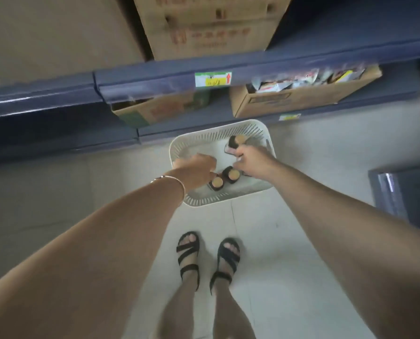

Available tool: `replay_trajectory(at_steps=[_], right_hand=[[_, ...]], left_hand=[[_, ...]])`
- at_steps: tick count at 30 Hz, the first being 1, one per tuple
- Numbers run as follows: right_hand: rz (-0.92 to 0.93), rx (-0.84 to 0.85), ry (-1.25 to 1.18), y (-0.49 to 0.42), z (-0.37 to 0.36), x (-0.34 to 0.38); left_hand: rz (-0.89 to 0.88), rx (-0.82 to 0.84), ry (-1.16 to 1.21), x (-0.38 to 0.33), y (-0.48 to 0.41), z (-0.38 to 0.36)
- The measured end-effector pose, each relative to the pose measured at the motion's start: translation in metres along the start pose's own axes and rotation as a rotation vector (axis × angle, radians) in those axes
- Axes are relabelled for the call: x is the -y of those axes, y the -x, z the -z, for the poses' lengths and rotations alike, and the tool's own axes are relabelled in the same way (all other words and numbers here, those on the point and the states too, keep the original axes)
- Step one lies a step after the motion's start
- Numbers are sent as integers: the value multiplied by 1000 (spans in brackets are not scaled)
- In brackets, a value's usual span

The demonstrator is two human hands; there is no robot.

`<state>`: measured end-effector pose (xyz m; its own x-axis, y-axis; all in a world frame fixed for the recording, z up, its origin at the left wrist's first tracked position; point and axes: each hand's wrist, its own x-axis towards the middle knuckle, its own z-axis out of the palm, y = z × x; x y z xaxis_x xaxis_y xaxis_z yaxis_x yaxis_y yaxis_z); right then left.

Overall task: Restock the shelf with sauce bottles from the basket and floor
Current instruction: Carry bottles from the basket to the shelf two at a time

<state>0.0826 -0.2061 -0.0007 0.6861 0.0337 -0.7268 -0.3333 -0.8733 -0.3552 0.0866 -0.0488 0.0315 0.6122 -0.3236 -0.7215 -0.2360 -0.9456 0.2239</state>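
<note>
A white slotted basket (228,201) sits on the floor in front of the blue shelf (155,77). Inside it are three dark sauce bottles with tan caps. My left hand (196,167) reaches into the basket, its curled fingers against the near-left bottle (216,183); whether it grips the bottle is hidden. A second bottle (232,174) stands between my hands. My right hand (253,161) is closed on the tilted far bottle (234,143), which has a pink label.
Cardboard boxes stand on the shelves: one large box (211,25) up top, a box of packets (301,94) lower right and another box (152,108) lower left. My sandalled feet (209,255) stand on pale floor tiles. A dark unit (404,192) is at the right.
</note>
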Motion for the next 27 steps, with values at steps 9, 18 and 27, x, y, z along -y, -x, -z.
replay_trajectory(at_steps=[9, 18, 27], right_hand=[[-130, -107, -90, -102, -109, -78], [-176, -20, -248, -141, -160, -120], [-139, -193, -487, -161, -179, -131]], left_hand=[[5, 66, 40, 35, -115, -121], [-121, 63, 115, 43, -179, -185], [-206, -37, 160, 54, -193, -200]])
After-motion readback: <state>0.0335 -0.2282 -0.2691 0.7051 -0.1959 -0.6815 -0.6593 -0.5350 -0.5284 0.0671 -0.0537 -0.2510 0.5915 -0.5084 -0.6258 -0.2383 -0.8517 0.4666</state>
